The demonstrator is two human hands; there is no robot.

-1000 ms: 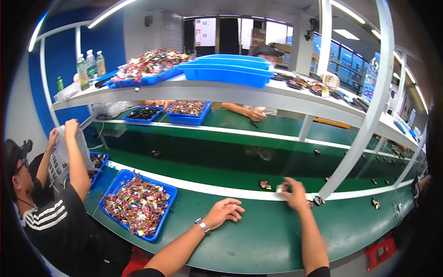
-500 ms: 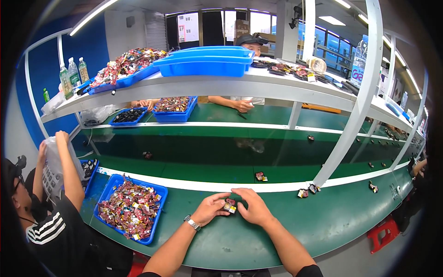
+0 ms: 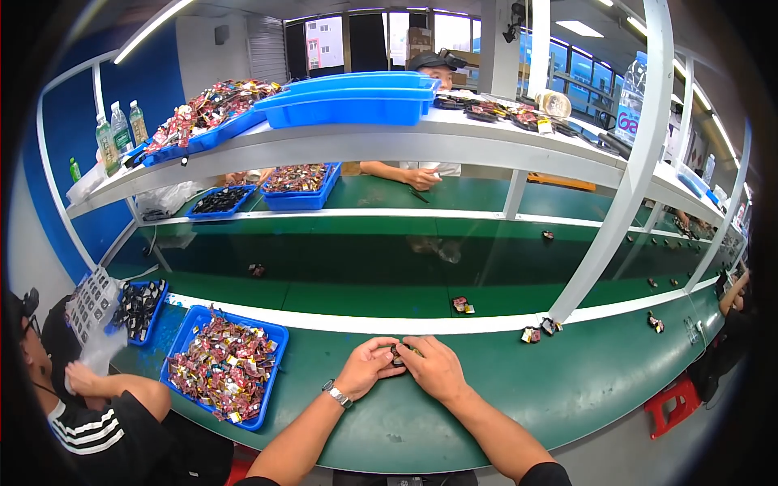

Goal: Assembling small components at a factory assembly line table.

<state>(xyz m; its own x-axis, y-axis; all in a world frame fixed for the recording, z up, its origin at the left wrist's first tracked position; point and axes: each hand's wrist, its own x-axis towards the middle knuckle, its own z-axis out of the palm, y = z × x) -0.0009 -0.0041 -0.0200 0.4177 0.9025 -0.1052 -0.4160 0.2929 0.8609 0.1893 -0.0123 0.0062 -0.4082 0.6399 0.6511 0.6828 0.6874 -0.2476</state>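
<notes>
Over the green work surface (image 3: 519, 397), my left hand (image 3: 365, 371) and my right hand (image 3: 436, 369) meet, fingertips almost touching. Between them they grip a small black electronic module (image 3: 398, 355), mostly covered by my fingers. Both hands are closed, with thumbs and fingers pressed on the module's sides. Left of my left wrist stands a blue bin (image 3: 279, 356) heaped with small red circuit boards (image 3: 219, 364) bearing yellow and white patches.
A co-worker (image 3: 105, 413) at the left handles a clear plastic bag beside a tray of black parts (image 3: 139, 308). Modules (image 3: 463, 305) lie on the sunken green belt. A white post (image 3: 604, 231) rises at right, under a shelf with blue bins (image 3: 348, 105). Another person sits opposite.
My right hand has closed in on the module, which was in my left fingers. The co-worker at left has lowered the plastic bag. The belt's modules have shifted slightly right in view.
</notes>
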